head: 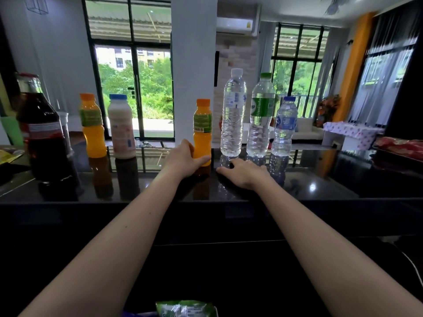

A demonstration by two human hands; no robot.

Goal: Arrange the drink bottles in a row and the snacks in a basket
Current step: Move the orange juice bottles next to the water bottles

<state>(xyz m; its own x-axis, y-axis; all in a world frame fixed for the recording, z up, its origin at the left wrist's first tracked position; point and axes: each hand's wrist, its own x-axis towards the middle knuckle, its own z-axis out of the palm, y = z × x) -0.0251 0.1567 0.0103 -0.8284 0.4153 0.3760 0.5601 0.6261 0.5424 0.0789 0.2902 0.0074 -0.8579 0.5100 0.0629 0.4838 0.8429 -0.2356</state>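
Observation:
Several drink bottles stand along a glossy black counter [320,186]. My left hand [185,160] grips the base of an orange juice bottle [202,126] at the middle. To its right stand a tall clear water bottle [233,115], a green-labelled water bottle [261,117] and a small blue-capped water bottle [285,126]. My right hand [243,171] rests on the counter in front of the water bottles, holding nothing. On the left are a dark cola bottle [43,131], another orange juice bottle [92,126] and a white milk bottle [121,129].
A red snack pack [400,148] lies on a tray at the far right. A green snack bag [186,308] shows at the bottom edge. A yellow packet [9,154] lies at the far left. A white pillar [194,65] rises behind the counter.

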